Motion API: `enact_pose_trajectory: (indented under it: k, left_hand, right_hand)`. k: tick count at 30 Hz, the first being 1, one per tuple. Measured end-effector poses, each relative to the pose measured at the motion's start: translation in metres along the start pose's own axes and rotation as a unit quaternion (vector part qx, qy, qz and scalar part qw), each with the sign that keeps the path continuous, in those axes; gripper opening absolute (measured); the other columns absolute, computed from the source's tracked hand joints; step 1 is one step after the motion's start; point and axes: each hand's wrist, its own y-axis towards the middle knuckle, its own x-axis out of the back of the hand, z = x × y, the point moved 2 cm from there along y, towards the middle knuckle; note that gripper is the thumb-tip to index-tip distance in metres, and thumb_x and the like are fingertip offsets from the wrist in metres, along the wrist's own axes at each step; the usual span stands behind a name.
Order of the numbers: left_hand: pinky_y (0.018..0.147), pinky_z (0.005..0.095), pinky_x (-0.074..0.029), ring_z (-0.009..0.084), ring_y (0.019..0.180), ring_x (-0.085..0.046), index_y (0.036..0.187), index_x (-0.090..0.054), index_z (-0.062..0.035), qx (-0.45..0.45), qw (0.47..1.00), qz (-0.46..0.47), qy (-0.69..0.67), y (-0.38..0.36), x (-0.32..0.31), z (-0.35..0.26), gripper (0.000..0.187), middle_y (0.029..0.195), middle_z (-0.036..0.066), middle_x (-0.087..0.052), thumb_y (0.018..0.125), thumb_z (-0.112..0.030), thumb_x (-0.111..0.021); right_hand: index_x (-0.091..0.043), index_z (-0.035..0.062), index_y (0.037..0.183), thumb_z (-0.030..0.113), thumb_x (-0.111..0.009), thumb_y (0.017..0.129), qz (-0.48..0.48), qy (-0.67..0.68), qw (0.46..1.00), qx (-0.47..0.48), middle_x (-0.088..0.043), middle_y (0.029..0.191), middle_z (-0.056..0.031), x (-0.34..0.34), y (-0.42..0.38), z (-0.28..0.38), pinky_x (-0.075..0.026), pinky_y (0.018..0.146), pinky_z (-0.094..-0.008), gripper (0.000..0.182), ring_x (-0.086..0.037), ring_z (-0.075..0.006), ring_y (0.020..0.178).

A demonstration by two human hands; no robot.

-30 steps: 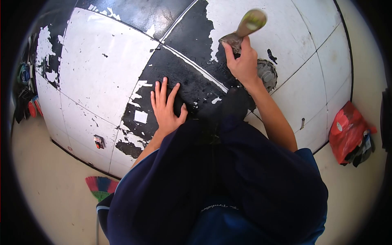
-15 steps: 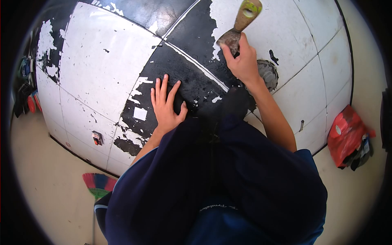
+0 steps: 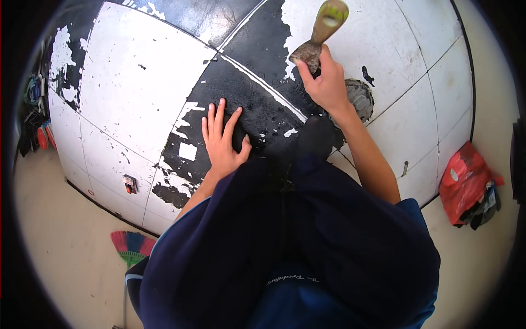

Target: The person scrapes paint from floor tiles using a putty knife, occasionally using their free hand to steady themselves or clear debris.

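Observation:
My right hand (image 3: 327, 85) is closed on the blade of a putty knife (image 3: 330, 19); its worn wooden handle with yellow-green marks points away from me. The blade's corner is over the edge where black coating (image 3: 249, 38) meets white tile (image 3: 378, 33). My left hand (image 3: 220, 137) lies with fingers spread on the black-coated tile (image 3: 233, 82), holding nothing. Beside it a small white square patch (image 3: 188, 151) shows through the coating. My dark-clad knees rise between both arms.
A round grey patch (image 3: 360, 101) is set in the tiles behind my right wrist. A small box with a red part (image 3: 130, 184) lies on the left. Beyond the tiled edge are a broom (image 3: 131, 248) and a red plastic bag (image 3: 466, 183). Piled items (image 3: 38, 115) stand far left.
The putty knife and its handle have shifted slightly to the left in my right hand's grip. My left hand stays in nearly the same place.

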Motion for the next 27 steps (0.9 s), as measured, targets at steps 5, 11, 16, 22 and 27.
enact_pose_trajectory:
  k: [5, 11, 16, 22, 27]
  left_hand:
    - [0.120, 0.0622, -0.016, 0.0422, 0.151, -0.026, 0.140, -0.060, -0.0155, 0.002, 1.000, 0.001, 0.000, 0.001, 0.000, -0.001, 0.067, 0.161, 0.018, -0.036, 0.073, -0.018, -0.067]
    - [0.120, 0.0621, -0.015, 0.0422, 0.151, -0.026, 0.140, -0.060, -0.0153, 0.000, 1.000, 0.003, -0.002, 0.000, -0.001, 0.000, 0.067, 0.161, 0.018, -0.036, 0.073, -0.018, -0.067]
    - [0.120, 0.0621, -0.015, 0.0426, 0.151, -0.026, 0.140, -0.059, -0.0151, 0.001, 1.000, 0.004, -0.001, 0.000, -0.001, 0.001, 0.067, 0.161, 0.018, -0.036, 0.074, -0.019, -0.067]
    - [0.119, 0.0607, -0.016, 0.0436, 0.150, -0.027, 0.141, -0.058, -0.0151, -0.002, 1.000, 0.006, 0.012, 0.000, 0.000, -0.001, 0.067, 0.161, 0.020, -0.036, 0.075, -0.021, -0.066]
    - [0.120, 0.0603, -0.015, 0.0437, 0.151, -0.026, 0.142, -0.058, -0.0149, -0.008, 1.000, 0.010, 0.024, -0.001, -0.002, 0.000, 0.067, 0.161, 0.021, -0.036, 0.076, -0.024, -0.064]
  right_hand:
    - [-0.058, -0.0027, 0.113, 0.009, -0.071, 0.091, -0.021, 0.011, 1.000, 0.009, -0.071, 0.091, -0.0194, -0.002, 0.006, -0.002, -0.056, 0.070, -0.0405, 0.028, -0.071, -0.0381, 0.080]
    - [-0.058, -0.0022, 0.113, 0.009, -0.071, 0.091, -0.025, -0.019, 0.999, 0.034, -0.072, 0.091, -0.0204, -0.001, 0.009, -0.010, -0.056, 0.069, -0.0402, 0.028, -0.071, -0.0387, 0.081]
    - [-0.061, 0.0006, 0.110, 0.010, -0.072, 0.090, -0.021, 0.004, 1.000, 0.007, -0.073, 0.090, -0.0166, 0.004, 0.012, -0.007, -0.056, 0.071, -0.0378, 0.024, -0.073, -0.0333, 0.081]
    - [-0.068, 0.0012, 0.096, 0.010, -0.079, 0.084, -0.121, -0.020, 0.992, -0.042, -0.073, 0.085, -0.0087, 0.033, 0.009, -0.020, -0.054, 0.070, -0.0308, 0.019, -0.069, -0.0188, 0.074]
    - [-0.070, -0.0005, 0.089, 0.013, -0.085, 0.080, -0.120, 0.084, 0.977, -0.155, -0.072, 0.077, -0.0043, 0.053, -0.009, -0.045, -0.053, 0.067, -0.0279, 0.023, -0.065, -0.0096, 0.070]
